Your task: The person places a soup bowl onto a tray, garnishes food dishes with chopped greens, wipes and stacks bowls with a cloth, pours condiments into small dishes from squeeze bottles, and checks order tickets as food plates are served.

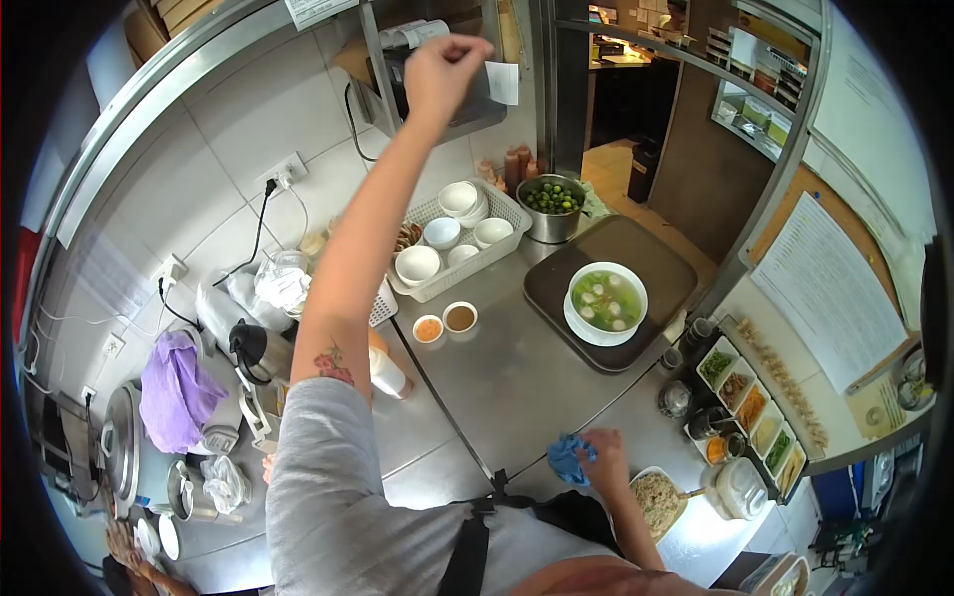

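Above the counter [497,382], the left hand [445,79] reaches, pinched narrow, near a paper slip [505,85], likely needing careful aim; the right hand [608,462] grips a blue cloth [566,461].

We count one left hand [447,77], one right hand [605,465], one blue cloth [568,459], one purple cloth [179,384], one dark tray [658,248], one soup bowl [644,298], two sauce cups [428,341], one metal pot [550,229], one basket [482,269] and six portions of toppings [751,408]. We also find at least five small bowls [417,264] (some look stacked, so we cannot give their full total).
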Available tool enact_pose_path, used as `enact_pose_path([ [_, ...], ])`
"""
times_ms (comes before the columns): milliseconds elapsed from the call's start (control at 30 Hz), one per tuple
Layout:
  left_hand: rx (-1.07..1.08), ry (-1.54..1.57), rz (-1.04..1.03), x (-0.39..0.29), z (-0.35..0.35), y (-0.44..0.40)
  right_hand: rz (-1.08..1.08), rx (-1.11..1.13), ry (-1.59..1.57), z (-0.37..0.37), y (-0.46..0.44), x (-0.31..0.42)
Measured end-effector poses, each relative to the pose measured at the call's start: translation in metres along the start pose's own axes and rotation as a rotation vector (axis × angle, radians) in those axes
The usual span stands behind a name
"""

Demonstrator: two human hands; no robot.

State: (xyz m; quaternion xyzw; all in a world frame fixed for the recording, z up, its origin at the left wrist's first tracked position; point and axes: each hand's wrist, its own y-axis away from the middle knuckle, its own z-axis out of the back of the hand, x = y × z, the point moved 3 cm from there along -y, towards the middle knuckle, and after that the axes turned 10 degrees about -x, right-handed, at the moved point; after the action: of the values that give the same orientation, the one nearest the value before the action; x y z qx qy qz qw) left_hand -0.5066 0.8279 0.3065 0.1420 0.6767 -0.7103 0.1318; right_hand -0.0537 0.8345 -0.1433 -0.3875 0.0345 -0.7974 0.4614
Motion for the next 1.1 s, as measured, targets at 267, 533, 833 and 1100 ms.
enact_pose_path([
  [267,-0.122,0.527,0.620,0.078,-0.017,-0.100,-0.100,0.100,0.003,-0.016,0.033,0.007],
  [533,-0.214,0.593,0.639,0.078,0.012,-0.110,-0.134,0.154,0.024,-0.017,0.033,0.010],
  [833,0.177,-0.081,0.175,0.077,0.082,0.015,-0.256,0.127,-0.105,0.012,0.017,0.009],
  [1100,0.332,0.006,0.541,0.050,0.175,0.150,-0.558,-0.726,0.241,0.230,-0.050,-0.117],
])
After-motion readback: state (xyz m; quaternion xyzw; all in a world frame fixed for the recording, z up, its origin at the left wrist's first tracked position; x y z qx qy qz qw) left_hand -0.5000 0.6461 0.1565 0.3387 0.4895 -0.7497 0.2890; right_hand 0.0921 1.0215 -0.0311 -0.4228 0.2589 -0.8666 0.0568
